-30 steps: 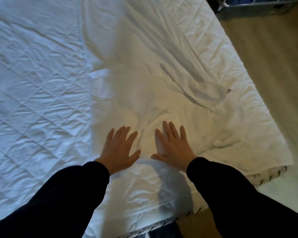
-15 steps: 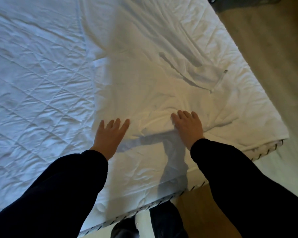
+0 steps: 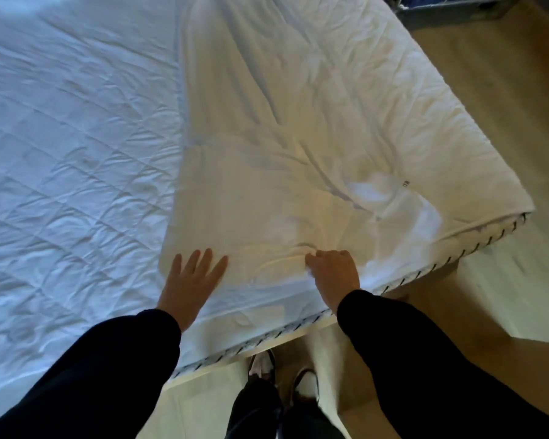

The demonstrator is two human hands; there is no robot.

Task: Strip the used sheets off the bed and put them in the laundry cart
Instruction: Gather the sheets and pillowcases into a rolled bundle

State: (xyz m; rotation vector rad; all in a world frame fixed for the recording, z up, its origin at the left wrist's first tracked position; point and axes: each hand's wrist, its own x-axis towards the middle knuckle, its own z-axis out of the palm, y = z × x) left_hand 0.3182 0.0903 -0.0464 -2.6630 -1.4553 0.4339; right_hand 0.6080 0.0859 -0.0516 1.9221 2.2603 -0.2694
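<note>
Only a corner of the laundry cart shows at the upper right of the frame, a metal rail over something dark blue, cut off by the top edge. The far end of the bed runs out of the picture, and the upper left is blurred. The loose white sheet lies rumpled over the middle and right of the bed, reaching down to the lower edge. It covers that part of the quilted mattress protector, which lies bare on the left. A small tag on the sheet is too small to read. The left hand lies flat, fingers straight and spread, on the sheet's left edge, low in the frame. The right hand, just to its right and apart from it, is curled around a bunched fold of the sheet; its fingertips are tucked into the cloth and cannot be seen. Dark sleeves hide both wrists. Below the mattress's striped piping, two shoes stand on the pale wooden floor, partly hidden by dark trouser legs.
</note>
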